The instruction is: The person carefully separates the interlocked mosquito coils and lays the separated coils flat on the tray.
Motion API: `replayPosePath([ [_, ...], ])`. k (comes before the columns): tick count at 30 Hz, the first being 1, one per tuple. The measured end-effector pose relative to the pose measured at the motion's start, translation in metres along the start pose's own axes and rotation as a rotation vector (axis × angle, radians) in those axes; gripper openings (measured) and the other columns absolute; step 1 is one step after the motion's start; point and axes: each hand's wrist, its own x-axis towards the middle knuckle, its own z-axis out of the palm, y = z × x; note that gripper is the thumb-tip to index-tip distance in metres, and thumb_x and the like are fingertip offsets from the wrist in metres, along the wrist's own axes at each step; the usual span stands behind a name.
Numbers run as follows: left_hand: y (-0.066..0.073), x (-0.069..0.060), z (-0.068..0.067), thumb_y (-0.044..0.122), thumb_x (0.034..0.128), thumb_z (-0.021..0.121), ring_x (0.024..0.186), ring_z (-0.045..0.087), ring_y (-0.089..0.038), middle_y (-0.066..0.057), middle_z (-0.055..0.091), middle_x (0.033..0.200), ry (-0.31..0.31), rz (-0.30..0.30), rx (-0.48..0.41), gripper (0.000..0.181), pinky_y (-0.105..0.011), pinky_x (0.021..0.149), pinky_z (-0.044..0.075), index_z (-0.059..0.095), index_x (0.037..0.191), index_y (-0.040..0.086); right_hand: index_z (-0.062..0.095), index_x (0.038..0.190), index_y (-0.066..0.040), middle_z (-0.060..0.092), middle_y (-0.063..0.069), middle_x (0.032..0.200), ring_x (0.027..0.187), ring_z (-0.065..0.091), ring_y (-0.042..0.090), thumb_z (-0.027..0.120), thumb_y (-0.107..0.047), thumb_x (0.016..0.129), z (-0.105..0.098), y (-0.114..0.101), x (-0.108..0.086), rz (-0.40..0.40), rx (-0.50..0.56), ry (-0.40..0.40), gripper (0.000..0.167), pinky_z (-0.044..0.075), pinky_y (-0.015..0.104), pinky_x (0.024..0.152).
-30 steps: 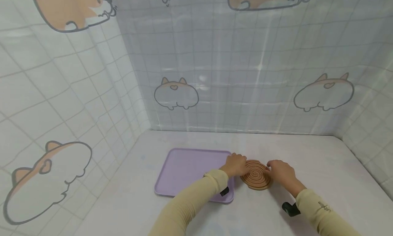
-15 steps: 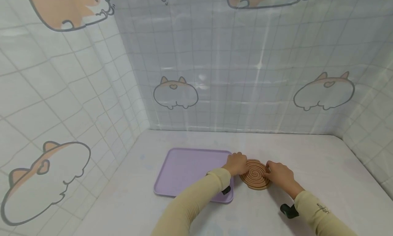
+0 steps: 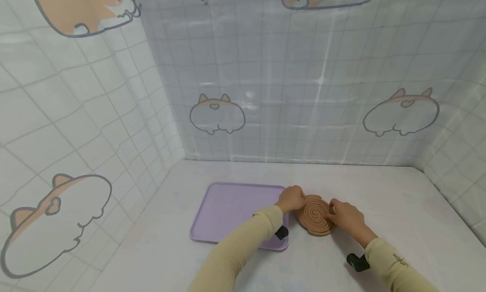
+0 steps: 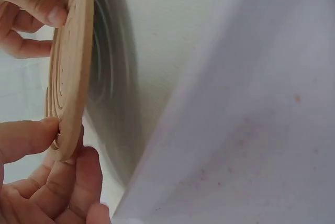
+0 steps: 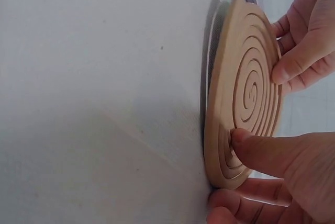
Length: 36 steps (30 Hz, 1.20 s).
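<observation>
A round brown spiral disc point(image 3: 316, 216) is held at the table just right of the purple tray. My left hand point(image 3: 291, 198) pinches its left edge, and my right hand point(image 3: 347, 218) pinches its right edge. In the left wrist view the disc point(image 4: 73, 67) appears nearly edge-on, with the left thumb point(image 4: 29, 139) on its grooved face and fingers behind. The right wrist view has the right thumb point(image 5: 267, 153) pressing on the disc's face point(image 5: 251, 88), fingers under the rim. A gap with shadow shows between part of the disc and the table.
The purple tray point(image 3: 239, 212) lies to the left, its right edge under my left forearm. White table surface point(image 3: 372, 186) surrounds the disc. Grid-patterned curtains point(image 3: 303, 72) with cartoon animals stand behind and at both sides.
The disc's left and far side has tilted up slightly, and my left hand has shifted a little up and left with it. My right hand is almost unmoved over the last half second.
</observation>
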Motion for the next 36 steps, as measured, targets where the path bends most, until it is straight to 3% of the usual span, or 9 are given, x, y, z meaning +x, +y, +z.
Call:
replayPosePath([
  [3, -0.001, 0.000, -0.003, 0.019, 0.0800, 0.070, 0.057, 0.049, -0.006, 0.007, 0.060, 0.066, 0.012, 0.006, -0.060, 0.007, -0.019, 0.048, 0.038, 0.070, 0.077, 0.013, 0.055, 0.096, -0.003, 0.049, 0.002, 0.063, 0.057, 0.045, 0.017, 0.068, -0.026, 0.083, 0.000, 0.001, 0.000, 0.000, 0.012, -0.004, 0.029, 0.035, 0.028, 0.047],
  [5, -0.001, -0.001, -0.005, 0.018, 0.0773, 0.073, 0.063, 0.052, -0.007, 0.006, 0.065, 0.075, 0.015, 0.017, -0.100, 0.010, -0.020, 0.054, 0.041, 0.072, 0.085, 0.012, 0.055, 0.096, -0.003, 0.050, 0.002, 0.065, 0.057, 0.045, 0.018, 0.068, -0.026, 0.083, 0.000, 0.003, 0.000, -0.004, 0.021, -0.003, 0.029, 0.035, 0.029, 0.048],
  [12, -0.003, -0.006, -0.015, 0.015, 0.0761, 0.075, 0.050, 0.051, -0.006, 0.003, 0.065, 0.070, 0.006, 0.045, -0.295, 0.011, -0.018, 0.046, 0.043, 0.073, 0.085, 0.008, 0.058, 0.098, -0.002, 0.057, 0.003, 0.074, 0.063, 0.049, 0.018, 0.068, -0.031, 0.082, -0.005, 0.007, 0.002, -0.009, 0.106, -0.006, 0.034, 0.039, 0.031, 0.050],
  [19, -0.004, -0.014, -0.031, 0.012, 0.0772, 0.073, 0.059, 0.054, -0.003, 0.003, 0.066, 0.071, 0.092, 0.111, -0.361, 0.013, -0.016, 0.051, 0.043, 0.072, 0.088, 0.005, 0.057, 0.100, 0.005, 0.062, 0.009, 0.078, 0.061, 0.054, 0.016, 0.067, -0.028, 0.084, -0.014, 0.005, 0.005, -0.060, 0.282, 0.073, 0.038, 0.042, 0.030, 0.050],
  [27, -0.011, -0.029, -0.048, 0.012, 0.0792, 0.072, 0.062, 0.058, -0.004, 0.001, 0.067, 0.074, 0.184, 0.137, -0.484, 0.012, -0.017, 0.054, 0.047, 0.070, 0.090, 0.005, 0.056, 0.100, 0.007, 0.062, 0.006, 0.074, 0.059, 0.057, 0.017, 0.064, -0.020, 0.087, -0.027, -0.010, 0.001, -0.047, 0.633, 0.081, 0.031, 0.049, 0.030, 0.051],
  [36, -0.023, -0.053, -0.067, 0.011, 0.0807, 0.071, 0.060, 0.059, -0.007, -0.004, 0.066, 0.074, 0.275, 0.172, -0.654, 0.015, -0.020, 0.051, 0.051, 0.069, 0.092, 0.001, 0.059, 0.097, 0.006, 0.063, 0.005, 0.074, 0.063, 0.057, 0.011, 0.066, -0.024, 0.086, -0.041, -0.032, -0.007, -0.077, 0.725, 0.167, 0.033, 0.048, 0.029, 0.052],
])
